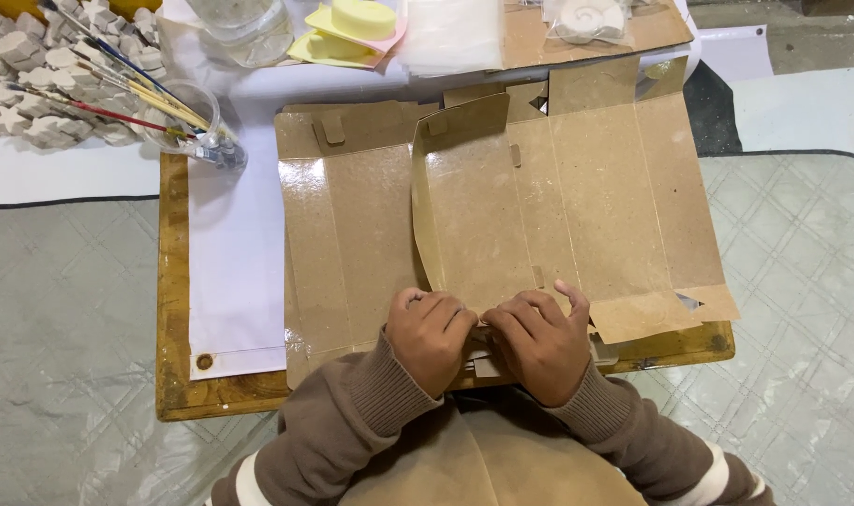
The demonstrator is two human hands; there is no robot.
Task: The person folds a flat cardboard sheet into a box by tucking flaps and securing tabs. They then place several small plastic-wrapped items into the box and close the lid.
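Note:
A flattened brown cardboard box (586,197) lies spread over a small wooden table (172,309). One panel (464,206) stands curled up near the middle. My left hand (427,335) and my right hand (539,339) press side by side on the cardboard's near edge, fingers curled onto a small flap between them. Both wrists wear brown ribbed sleeves.
A white sheet (232,253) covers the table's left part. At the back left a clear cup (188,117) holds several paintbrushes beside pale plaster shapes (24,66). A glass jar (249,28), yellow sponges (352,23) and a white round piece (588,19) sit at the back. A quilted mat (802,281) surrounds the table.

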